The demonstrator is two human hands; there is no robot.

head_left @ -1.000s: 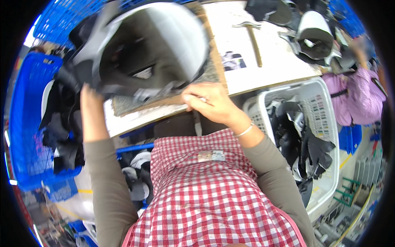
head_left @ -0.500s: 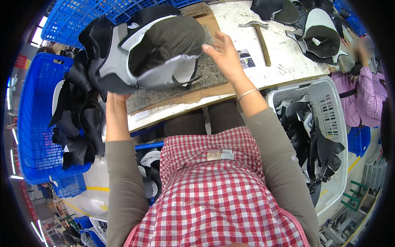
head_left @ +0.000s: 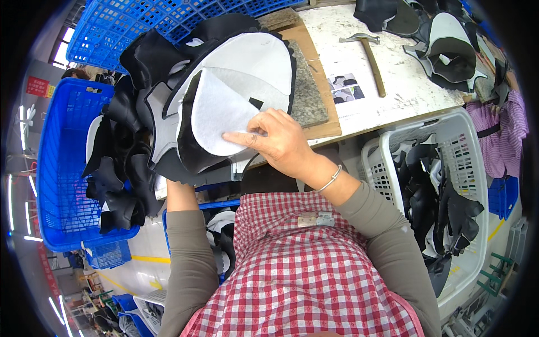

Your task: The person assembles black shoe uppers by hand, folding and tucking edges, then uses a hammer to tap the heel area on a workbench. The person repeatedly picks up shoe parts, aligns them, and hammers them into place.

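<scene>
A black and grey shoe upper (head_left: 247, 50) is spread with its white, felt-like inner side showing, over the near left part of the bench. My right hand (head_left: 281, 137) pinches the rounded near edge of its white flap (head_left: 222, 121), fingers lying over the white face. Under the upper's near left end, my left hand (head_left: 178, 186) shows little more than the wrist; its fingers are hidden. More black uppers (head_left: 149, 59) lie against the held one, to its left. Partly beneath it is a grey stone slab (head_left: 307, 95) on a brown board (head_left: 328, 121).
A hammer (head_left: 371, 62) and a printed sheet (head_left: 345, 89) lie on the white bench (head_left: 401, 84). Other uppers (head_left: 449, 50) sit at far right, near a person in a pink checked sleeve (head_left: 497, 126). A white basket (head_left: 471, 168) and a blue crate (head_left: 50, 168) hold black pieces.
The upper has been opened and turned from its cupped dark inside to its white inner face. My right hand, earlier apart from it with fingers spread, has moved nearer and pinches the flap.
</scene>
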